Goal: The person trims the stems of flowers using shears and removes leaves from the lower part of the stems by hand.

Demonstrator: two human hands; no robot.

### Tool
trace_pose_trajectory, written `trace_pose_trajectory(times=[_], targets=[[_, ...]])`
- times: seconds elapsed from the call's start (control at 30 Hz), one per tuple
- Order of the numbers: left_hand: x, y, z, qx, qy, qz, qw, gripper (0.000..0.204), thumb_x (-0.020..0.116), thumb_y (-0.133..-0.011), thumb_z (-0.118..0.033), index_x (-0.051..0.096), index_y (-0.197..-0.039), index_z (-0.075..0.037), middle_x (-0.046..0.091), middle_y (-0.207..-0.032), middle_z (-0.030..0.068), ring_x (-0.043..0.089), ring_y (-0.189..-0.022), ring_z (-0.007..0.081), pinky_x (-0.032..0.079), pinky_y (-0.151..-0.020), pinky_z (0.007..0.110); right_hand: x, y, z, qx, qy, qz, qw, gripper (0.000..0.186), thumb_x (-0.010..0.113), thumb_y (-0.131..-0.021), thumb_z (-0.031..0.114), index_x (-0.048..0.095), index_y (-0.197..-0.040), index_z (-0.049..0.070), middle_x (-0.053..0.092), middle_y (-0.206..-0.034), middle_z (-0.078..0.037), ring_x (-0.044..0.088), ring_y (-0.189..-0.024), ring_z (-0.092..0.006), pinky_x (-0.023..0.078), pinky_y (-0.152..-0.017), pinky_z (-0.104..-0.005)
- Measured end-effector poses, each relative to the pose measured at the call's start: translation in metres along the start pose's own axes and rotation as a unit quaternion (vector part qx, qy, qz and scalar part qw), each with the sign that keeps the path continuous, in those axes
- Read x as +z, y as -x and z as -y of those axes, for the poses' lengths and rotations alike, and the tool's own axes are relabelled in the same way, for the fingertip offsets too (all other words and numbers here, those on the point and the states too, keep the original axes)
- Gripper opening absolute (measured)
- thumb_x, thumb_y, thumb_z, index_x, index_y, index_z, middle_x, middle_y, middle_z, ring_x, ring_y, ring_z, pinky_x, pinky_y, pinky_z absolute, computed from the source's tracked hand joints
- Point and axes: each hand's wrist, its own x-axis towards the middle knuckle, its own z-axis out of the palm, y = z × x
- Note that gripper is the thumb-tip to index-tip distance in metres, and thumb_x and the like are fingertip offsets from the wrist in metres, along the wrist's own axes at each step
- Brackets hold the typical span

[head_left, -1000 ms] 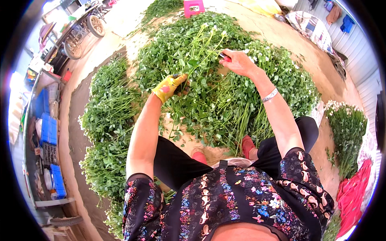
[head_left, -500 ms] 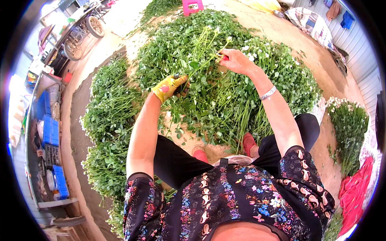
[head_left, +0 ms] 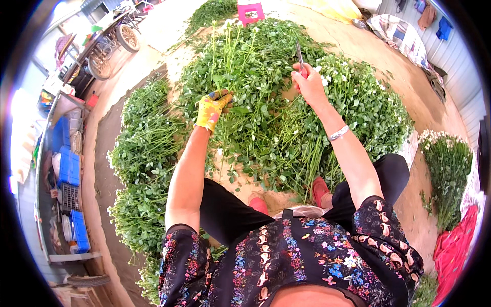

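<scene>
My left hand (head_left: 210, 108), in a yellow patterned glove, is closed around a small bunch of flower stems (head_left: 225, 61). The stems stand upright above the fist, with pale buds at their tops. In my bare right hand (head_left: 311, 86) I grip red-handled scissors (head_left: 299, 52), their narrow dark blades pointing away from me. The blades are apart from the bunch in my left hand. Beneath both hands spreads a large heap of cut green flower stems (head_left: 261, 117), and white blooms (head_left: 340, 74) show along its right part.
Another row of stems (head_left: 143, 148) lies at my left on a dark sheet (head_left: 105, 153). A pink stool (head_left: 250, 12) stands beyond the heap. Blue crates (head_left: 69, 166) and a wheeled cart (head_left: 110, 38) are at left. To my right is a bundle of white flowers (head_left: 446, 174) beside red cloth (head_left: 455, 250).
My right hand has drawn back to the right from the bunch, and the scissor blades now point upward in the picture. The stems in my left hand have swung from leaning right to upright.
</scene>
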Motion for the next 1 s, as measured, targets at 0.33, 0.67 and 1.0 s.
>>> trace_pose_trajectory(times=[0.33,0.67,1.0], targets=[[0.021,-0.001,-0.005,-0.005,-0.092,0.031,0.995,0.033,0.067,-0.085,-0.014,0.059,-0.112,0.002,0.068,-0.093,0.0059,0.063,-0.071,0.0111,0.049,-0.056,0.022,0.047,-0.036,0.036,-0.274,0.278,-0.015,0.92,0.042,0.062,-0.081,0.013,0.047,-0.12,0.012,0.063,-0.085,-0.015,0.064,-0.064,-0.0265,0.053,-0.053,-0.0372],[0.014,-0.006,0.005,-0.012,-0.081,0.021,0.996,0.03,0.069,-0.083,-0.018,0.064,-0.107,-0.001,0.068,-0.084,0.0043,0.061,-0.066,0.0098,0.047,-0.055,0.023,0.005,-0.061,0.031,-0.214,0.19,-0.192,0.939,0.031,0.063,-0.082,0.009,0.055,-0.112,0.006,0.063,-0.075,-0.01,0.061,-0.061,-0.0202,0.051,-0.054,-0.0316],[0.011,-0.016,0.015,0.121,-0.155,-0.09,0.976,0.024,0.069,-0.082,-0.017,0.067,-0.101,-0.002,0.069,-0.083,0.0065,0.06,-0.069,0.0119,0.047,-0.064,0.025,0.011,-0.03,0.015,-0.133,0.123,-0.091,0.979,0.042,0.067,-0.078,0.009,0.054,-0.118,0.003,0.064,-0.092,-0.008,0.061,-0.072,-0.0168,0.053,-0.069,-0.0274]])
